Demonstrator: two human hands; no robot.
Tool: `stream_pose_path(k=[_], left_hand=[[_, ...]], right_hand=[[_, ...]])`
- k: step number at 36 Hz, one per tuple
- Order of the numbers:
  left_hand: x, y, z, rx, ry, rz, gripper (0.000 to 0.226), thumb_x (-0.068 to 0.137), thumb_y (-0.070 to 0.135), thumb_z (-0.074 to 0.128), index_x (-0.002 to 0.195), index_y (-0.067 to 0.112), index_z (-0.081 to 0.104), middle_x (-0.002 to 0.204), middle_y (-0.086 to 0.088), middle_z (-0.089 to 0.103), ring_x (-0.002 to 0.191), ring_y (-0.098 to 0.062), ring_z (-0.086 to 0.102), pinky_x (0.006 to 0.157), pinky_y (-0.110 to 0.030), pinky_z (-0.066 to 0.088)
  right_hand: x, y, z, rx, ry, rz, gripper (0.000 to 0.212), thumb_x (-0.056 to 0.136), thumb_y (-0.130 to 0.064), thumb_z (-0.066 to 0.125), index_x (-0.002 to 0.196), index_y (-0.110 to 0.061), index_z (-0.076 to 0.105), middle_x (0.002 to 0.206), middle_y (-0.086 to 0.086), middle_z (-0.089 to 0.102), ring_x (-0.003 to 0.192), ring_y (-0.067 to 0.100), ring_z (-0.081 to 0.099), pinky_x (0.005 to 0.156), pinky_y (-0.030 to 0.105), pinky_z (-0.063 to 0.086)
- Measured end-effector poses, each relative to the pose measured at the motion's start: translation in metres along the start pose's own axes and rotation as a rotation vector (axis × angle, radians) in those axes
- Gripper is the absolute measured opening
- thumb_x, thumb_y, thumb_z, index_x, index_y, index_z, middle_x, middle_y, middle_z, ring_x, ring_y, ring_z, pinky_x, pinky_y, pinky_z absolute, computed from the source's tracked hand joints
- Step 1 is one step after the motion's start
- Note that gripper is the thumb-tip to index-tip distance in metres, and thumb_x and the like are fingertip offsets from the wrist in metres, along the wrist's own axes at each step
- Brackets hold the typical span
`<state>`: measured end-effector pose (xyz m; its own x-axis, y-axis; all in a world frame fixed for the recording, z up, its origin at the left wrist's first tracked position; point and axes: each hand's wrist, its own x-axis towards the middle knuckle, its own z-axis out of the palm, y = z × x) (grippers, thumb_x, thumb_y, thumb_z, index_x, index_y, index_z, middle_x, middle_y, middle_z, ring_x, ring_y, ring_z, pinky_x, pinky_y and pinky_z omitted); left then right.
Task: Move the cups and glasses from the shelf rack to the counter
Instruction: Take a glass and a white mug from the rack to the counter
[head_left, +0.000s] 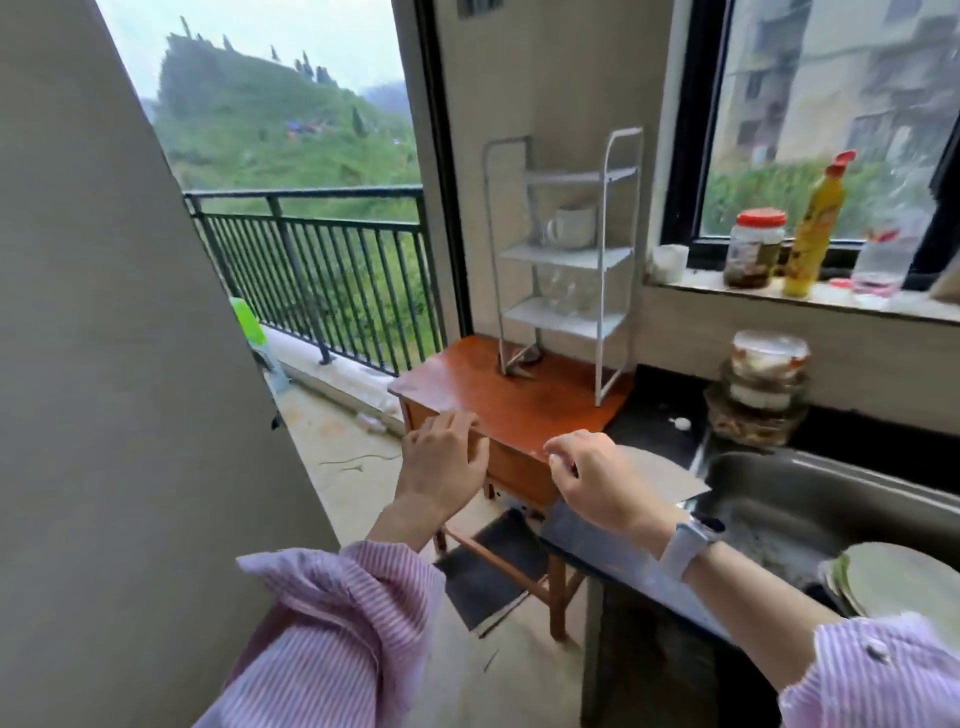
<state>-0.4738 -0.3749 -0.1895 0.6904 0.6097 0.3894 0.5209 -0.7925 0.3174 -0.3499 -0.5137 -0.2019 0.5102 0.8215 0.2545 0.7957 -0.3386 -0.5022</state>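
Note:
A white metal shelf rack (613, 260) stands on a small reddish wooden table (498, 400). On its middle shelf sits a white mug (571, 227), with what looks like a clear glass beside it on the left. Clear glasses (563, 293) stand on the shelf below, blurred. The dark counter (654, 415) lies right of the table. My left hand (447, 460) hovers at the table's near left corner, fingers loosely curled, holding nothing. Above the table's near right corner, my right hand (597, 480) is also empty, with a pale watch on its wrist.
A steel sink (831, 499) with plates (904, 582) is at right. Stacked lidded containers (763, 384) stand on the counter behind it. The windowsill holds a jar (753, 249), a yellow bottle (815, 223) and a small white cup (670, 262). A balcony railing (322, 270) is at left.

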Motion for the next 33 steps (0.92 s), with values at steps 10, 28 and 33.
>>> stream_pose_path(k=[10,28,33], left_hand=[[0.175,-0.042,0.023,-0.092,0.003,-0.012,0.029,0.089,0.022,0.05,0.115,0.011,0.057,0.119,-0.011,0.06,0.111,-0.028,0.053,0.095,-0.045,0.043],[0.472,-0.079,0.132,-0.381,-0.061,0.222,0.027,0.088,0.012,0.051,0.113,0.005,0.057,0.113,-0.017,0.06,0.107,-0.032,0.055,0.092,-0.039,0.043],[0.544,-0.081,0.16,-0.453,-0.097,0.264,0.034,0.09,0.016,0.049,0.123,0.009,0.051,0.126,-0.013,0.056,0.116,-0.03,0.05,0.1,-0.04,0.04]], right_hand=[[0.189,0.027,-0.004,0.021,0.03,-0.001,0.032,0.093,-0.026,0.04,0.115,-0.014,0.059,0.117,0.007,0.063,0.108,0.026,0.055,0.093,0.043,0.047],[0.469,0.11,0.003,0.124,0.383,0.278,0.028,0.094,-0.015,0.043,0.116,-0.003,0.056,0.116,0.017,0.062,0.105,0.03,0.058,0.088,0.03,0.042],[0.563,0.136,-0.008,0.244,0.491,0.5,0.022,0.092,-0.017,0.043,0.102,-0.002,0.056,0.099,0.016,0.058,0.092,0.029,0.054,0.073,0.03,0.035]])
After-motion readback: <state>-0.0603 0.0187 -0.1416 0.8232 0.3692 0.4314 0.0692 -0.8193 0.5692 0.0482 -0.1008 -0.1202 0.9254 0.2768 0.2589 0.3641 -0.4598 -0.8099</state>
